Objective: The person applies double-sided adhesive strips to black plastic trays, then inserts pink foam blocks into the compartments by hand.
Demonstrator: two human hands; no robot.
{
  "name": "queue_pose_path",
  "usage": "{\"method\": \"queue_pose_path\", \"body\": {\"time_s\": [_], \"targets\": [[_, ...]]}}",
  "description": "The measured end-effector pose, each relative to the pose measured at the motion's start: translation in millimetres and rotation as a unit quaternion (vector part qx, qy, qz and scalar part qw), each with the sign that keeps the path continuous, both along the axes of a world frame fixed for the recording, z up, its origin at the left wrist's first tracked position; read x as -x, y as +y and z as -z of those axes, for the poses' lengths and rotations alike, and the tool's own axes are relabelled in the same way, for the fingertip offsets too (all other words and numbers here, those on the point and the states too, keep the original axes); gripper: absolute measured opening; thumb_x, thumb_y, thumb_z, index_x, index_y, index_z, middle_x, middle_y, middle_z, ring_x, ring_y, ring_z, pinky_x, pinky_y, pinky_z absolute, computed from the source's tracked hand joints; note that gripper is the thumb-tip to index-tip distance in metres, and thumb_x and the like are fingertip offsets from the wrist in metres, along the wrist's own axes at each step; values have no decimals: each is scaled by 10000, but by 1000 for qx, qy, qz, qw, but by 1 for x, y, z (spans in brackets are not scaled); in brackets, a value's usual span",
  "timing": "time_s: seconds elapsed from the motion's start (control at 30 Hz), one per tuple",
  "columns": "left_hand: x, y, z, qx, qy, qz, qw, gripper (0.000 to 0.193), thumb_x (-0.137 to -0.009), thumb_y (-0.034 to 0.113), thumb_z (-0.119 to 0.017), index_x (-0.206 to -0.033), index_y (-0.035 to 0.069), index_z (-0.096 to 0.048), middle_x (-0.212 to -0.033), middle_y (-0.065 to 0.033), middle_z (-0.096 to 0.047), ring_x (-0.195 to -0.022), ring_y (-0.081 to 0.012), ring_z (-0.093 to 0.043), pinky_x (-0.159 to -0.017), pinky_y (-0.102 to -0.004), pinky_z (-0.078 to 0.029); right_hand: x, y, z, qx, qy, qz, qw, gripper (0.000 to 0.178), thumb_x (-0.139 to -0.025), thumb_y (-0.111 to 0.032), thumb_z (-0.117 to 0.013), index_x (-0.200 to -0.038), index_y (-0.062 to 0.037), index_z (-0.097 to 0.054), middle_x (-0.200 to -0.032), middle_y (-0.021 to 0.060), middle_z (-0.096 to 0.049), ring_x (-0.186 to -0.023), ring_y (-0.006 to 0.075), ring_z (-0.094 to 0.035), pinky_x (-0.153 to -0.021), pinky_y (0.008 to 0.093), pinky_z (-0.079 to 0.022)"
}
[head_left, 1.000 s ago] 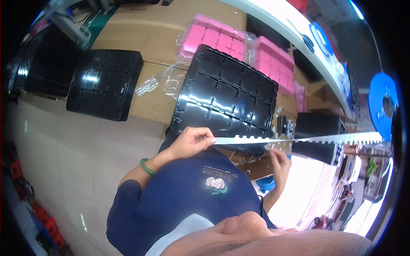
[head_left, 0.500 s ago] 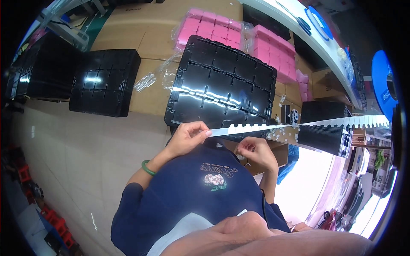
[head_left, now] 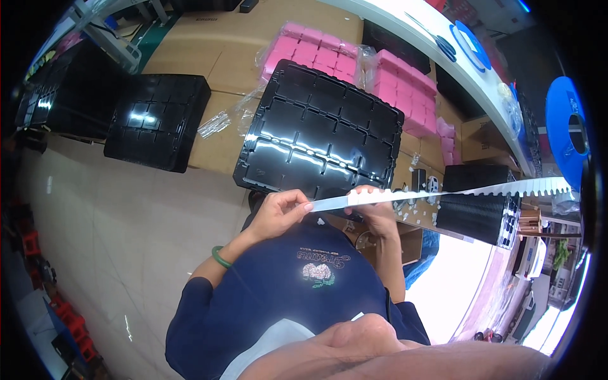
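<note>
Since the earlier frames the right hand [head_left: 373,212] has risen from below the notched white strip [head_left: 443,193] to meet it, and now pinches the strip's upper edge near its first notches. The left hand [head_left: 282,212] is unchanged: thumb and forefinger closed on the strip's plain end, just above the chest of the navy shirt [head_left: 297,285].

The strip runs from that end rightward and slightly upward across the view, passing over the stack of black finned parts [head_left: 478,212] toward the right rim. Held at two points close together, the near section is kept taut and level, presumably so the notches can be worked by the right fingertips.

Pose: left wrist bent, with a green bangle [head_left: 220,256] on it, forearm coming up from the lower left; right forearm rising almost straight, fingers curled over the strip.

Behind the hands a large black compartment tray [head_left: 316,133] leans on cardboard cartons [head_left: 215,57]; a smaller black tray [head_left: 155,120] sits to its left; pink foam blocks [head_left: 405,88] lie in plastic wrap behind.
</note>
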State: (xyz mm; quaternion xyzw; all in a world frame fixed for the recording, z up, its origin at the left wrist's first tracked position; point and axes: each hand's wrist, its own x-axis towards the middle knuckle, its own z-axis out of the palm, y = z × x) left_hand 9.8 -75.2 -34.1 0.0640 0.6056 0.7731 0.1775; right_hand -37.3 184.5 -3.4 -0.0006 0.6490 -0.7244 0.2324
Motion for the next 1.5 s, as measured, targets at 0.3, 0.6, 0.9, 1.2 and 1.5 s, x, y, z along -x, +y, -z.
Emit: {"method": "queue_pose_path", "body": {"time_s": [0.3, 0.6, 0.9, 1.2, 1.5], "targets": [[-6, 11, -1, 7, -30, 33, 999, 180, -967, 185, -651, -888, 24, -650, -692, 43, -587, -633, -10, -496, -567, -198, -390, 155, 61, -4, -433, 359, 71, 824, 158, -851, -150, -706, -907, -3, -719, -753, 121, -668, -657, 178, -628, -666, 294, -506], [-11, 25, 5, 37, -11, 43, 998, 185, -966, 190, -651, -883, 24, -657, -676, 37, -585, -629, -26, -506, -573, -211, -403, 217, 68, 26, -528, 334, 2, 781, 159, -747, -123, -715, -852, -5, -732, -731, 133, -693, -689, 212, -676, -686, 331, -525], [-13, 47, 2, 49, -34, 56, 997, 195, -965, 198, -652, -879, 23, -648, -688, 31, -592, -633, -31, -513, -570, -221, -405, 241, 72, 18, -561, 295, -96, 767, 152, -712, -121, -737, -803, 0, -752, -671, 103, -687, -635, 162, -654, -636, 313, -523], [-29, 96, 15, 86, -12, 124, 988, 198, -962, 208, -650, -924, 18, -692, -733, 25, -621, -660, -27, -511, -587, -206, -394, 233, 80, 39, -481, 297, -10, 825, 198, -752, -198, -730, -842, -24, -764, -702, 83, -711, -672, 144, -661, -662, 315, -521], [-34, 148, 37, 186, 116, 322, 921, 660, -1031, 384, -502, -1574, 125, -232, -1438, -217, -513, -1275, -326, -556, -1038, -380, -443, 202, 146, 40, -223, 235, 39, 945, 118, -857, -140, -679, -868, -23, -688, -719, -21, -609, -643, 64, -543, -580, 230, -425]]}}
